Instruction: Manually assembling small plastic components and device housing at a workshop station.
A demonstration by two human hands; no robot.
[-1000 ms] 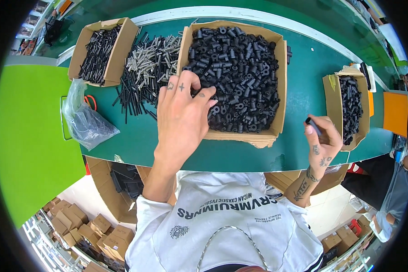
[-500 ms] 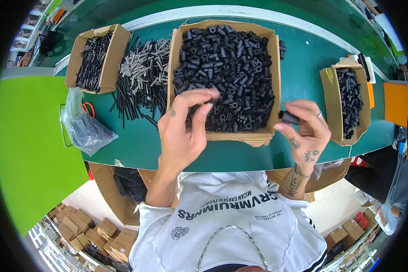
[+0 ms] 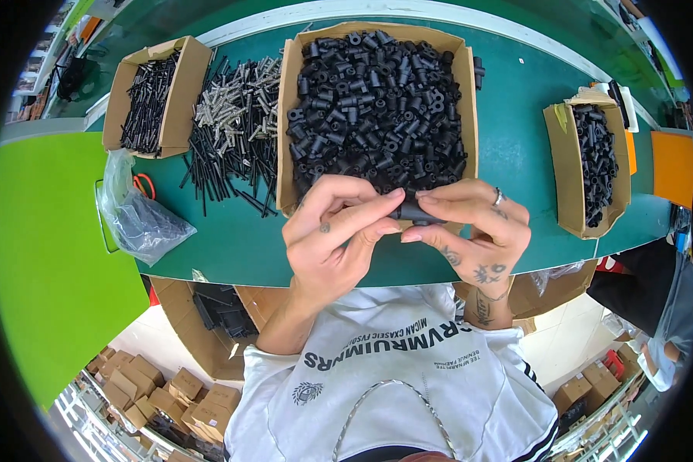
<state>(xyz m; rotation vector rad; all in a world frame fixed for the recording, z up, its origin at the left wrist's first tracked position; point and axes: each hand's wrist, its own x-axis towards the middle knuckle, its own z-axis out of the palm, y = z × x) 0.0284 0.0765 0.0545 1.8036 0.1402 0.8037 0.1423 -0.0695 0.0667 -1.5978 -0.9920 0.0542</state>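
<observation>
Just above the near edge of the big cardboard box (image 3: 470, 92) my two hands meet, fingertip to fingertip. A short black tubular plastic fitting (image 3: 422, 213) is pinched between the thumb and fingers of my right hand (image 3: 473, 231). My left hand (image 3: 339, 235) is closed in a pinch at the left end of that fitting. What sits between its fingertips is dark and partly hidden, so I cannot make out whether it is a separate piece. Heaped inside the box are many similar black fittings (image 3: 377, 100).
Left of the box lies a pile of black rods and silver springs (image 3: 235, 115), beside a smaller rod-filled carton (image 3: 185, 100). A clear plastic bag (image 3: 142, 219) lies near orange-handled scissors (image 3: 148, 183). Another carton (image 3: 566, 169) of black fittings stands right on the green table (image 3: 516, 131).
My left hand has come back from over the heap toward the near edge of the box. My right hand has brought the fitting leftward to meet it.
</observation>
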